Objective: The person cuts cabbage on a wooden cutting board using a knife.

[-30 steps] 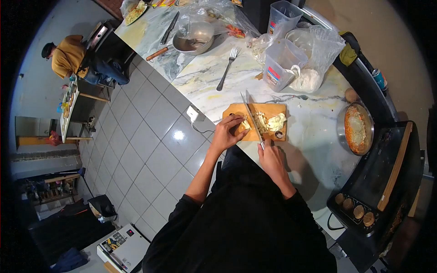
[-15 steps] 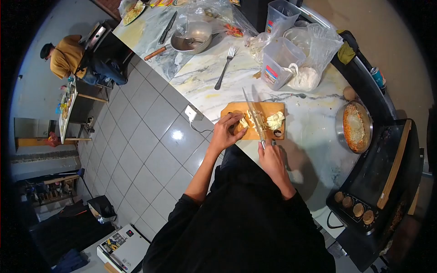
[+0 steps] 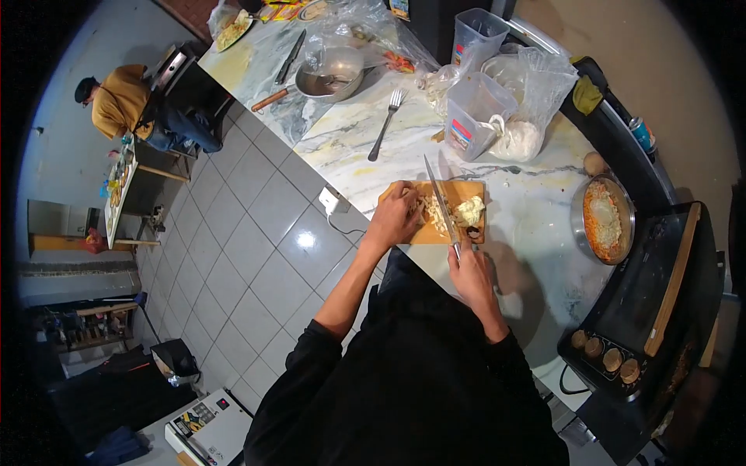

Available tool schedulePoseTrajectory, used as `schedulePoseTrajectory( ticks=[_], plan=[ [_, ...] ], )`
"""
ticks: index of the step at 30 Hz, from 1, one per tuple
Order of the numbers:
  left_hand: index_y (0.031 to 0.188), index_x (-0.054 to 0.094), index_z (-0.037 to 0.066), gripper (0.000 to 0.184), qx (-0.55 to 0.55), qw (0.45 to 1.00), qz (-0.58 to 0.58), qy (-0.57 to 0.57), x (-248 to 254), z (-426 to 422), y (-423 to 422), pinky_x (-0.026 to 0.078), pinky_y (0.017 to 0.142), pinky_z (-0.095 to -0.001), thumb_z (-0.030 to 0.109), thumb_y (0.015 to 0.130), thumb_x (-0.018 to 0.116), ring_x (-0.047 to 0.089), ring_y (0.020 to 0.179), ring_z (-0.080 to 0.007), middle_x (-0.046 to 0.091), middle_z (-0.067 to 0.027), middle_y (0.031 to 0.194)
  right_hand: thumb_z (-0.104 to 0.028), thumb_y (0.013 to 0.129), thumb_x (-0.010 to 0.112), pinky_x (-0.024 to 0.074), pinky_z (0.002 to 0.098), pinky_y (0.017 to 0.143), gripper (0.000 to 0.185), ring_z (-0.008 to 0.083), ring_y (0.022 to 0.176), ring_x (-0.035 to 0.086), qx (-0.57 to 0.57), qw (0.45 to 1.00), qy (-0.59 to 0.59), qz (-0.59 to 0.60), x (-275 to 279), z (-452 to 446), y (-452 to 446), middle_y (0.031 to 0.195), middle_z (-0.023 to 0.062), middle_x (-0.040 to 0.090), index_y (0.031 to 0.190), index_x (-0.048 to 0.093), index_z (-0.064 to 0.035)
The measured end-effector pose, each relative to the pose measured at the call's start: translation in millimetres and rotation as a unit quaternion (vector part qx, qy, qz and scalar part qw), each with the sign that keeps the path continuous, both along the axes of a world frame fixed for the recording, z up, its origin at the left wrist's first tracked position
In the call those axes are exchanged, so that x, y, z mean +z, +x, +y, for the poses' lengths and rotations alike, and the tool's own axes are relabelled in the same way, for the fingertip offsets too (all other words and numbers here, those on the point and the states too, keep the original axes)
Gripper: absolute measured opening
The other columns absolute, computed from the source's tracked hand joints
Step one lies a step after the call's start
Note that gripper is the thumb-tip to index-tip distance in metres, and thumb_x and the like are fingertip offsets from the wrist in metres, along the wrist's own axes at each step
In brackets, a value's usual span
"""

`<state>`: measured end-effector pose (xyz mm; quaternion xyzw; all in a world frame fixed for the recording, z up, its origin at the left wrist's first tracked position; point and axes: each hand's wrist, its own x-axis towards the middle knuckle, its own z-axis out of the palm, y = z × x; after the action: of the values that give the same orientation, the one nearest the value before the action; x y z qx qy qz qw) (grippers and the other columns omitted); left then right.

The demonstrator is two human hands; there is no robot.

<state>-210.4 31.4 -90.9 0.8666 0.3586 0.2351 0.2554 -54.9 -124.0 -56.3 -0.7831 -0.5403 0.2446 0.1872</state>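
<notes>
A wooden cutting board (image 3: 466, 187) lies at the counter's front edge, bearing small chopped pale pieces (image 3: 437, 220) in its middle. My right hand (image 3: 472, 278) grips the handle of a long kitchen knife (image 3: 440, 194), its blade pointing away from me above the chopped pieces. At the board's left side, my left hand (image 3: 394, 217) is closed with its fingers bent down; what they press on is hidden beneath them. A pale, leafy-looking heap (image 3: 469, 210) sits to the right of the blade, with a small dark round thing (image 3: 473, 232) below it.
A fork (image 3: 386, 124), a saucepan (image 3: 332, 84) and plastic containers (image 3: 471, 116) with bags stand beyond the board. To the right are a metal bowl of grated food (image 3: 603, 221) and a black griddle (image 3: 633, 303). Another person (image 3: 124, 101) sits at a far table.
My left hand has curled its fingers over the board's left side, where thumb and fingers were spread before. The knife has shifted slightly rightward. The view has moved a little.
</notes>
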Motion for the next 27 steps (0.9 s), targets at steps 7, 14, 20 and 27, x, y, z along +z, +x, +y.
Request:
schedulePoseTrajectory(
  ticks=[7,14,20,27],
  plan=[
    [0.101,0.069,0.000,0.023,0.027,0.999,-0.015,-0.017,3.8,-2.5,3.9,0.053,0.081,-0.0455,0.016,0.084,0.071,0.065,0.091,-0.0400,0.062,-0.0199,0.108,-0.025,0.097,0.054,0.0490,0.0552,0.062,0.029,0.0464,0.070,0.063,-0.015,0.999,0.013,0.050,-3.1,-5.6,-2.4,0.071,0.0263,0.063,0.104,0.056,0.0024],
    [0.095,0.070,-0.001,0.020,0.041,0.998,-0.021,-0.035,11.8,-6.4,3.5,0.053,0.079,-0.0447,0.014,0.082,0.074,0.065,0.090,-0.0391,0.063,-0.0197,0.105,-0.026,0.097,0.054,0.0502,0.0530,0.063,0.028,0.0446,0.071,0.064,0.013,1.000,0.010,0.012,-4.1,-0.8,-12.2,0.070,0.0253,0.064,0.098,0.056,0.0021],
    [0.096,0.070,0.000,0.020,0.041,0.998,-0.024,-0.046,9.5,-6.3,4.4,0.053,0.077,-0.0443,0.013,0.081,0.074,0.065,0.087,-0.0385,0.063,-0.0189,0.103,-0.026,0.097,0.054,0.0509,0.0533,0.063,0.028,0.0455,0.070,0.064,0.029,0.999,0.005,-0.017,-15.5,-0.3,-14.8,0.072,0.0252,0.065,0.095,0.057,0.0012],
    [0.095,0.069,0.002,0.019,0.042,0.998,-0.023,-0.035,3.8,-5.3,3.7,0.053,0.075,-0.0439,0.013,0.081,0.072,0.065,0.086,-0.0372,0.062,-0.0172,0.105,-0.024,0.098,0.053,0.0536,0.0502,0.060,0.028,0.0406,0.067,0.067,0.074,0.995,0.009,-0.067,-3.3,2.9,-14.4,0.068,0.0225,0.065,0.096,0.056,0.0035]
  ],
)
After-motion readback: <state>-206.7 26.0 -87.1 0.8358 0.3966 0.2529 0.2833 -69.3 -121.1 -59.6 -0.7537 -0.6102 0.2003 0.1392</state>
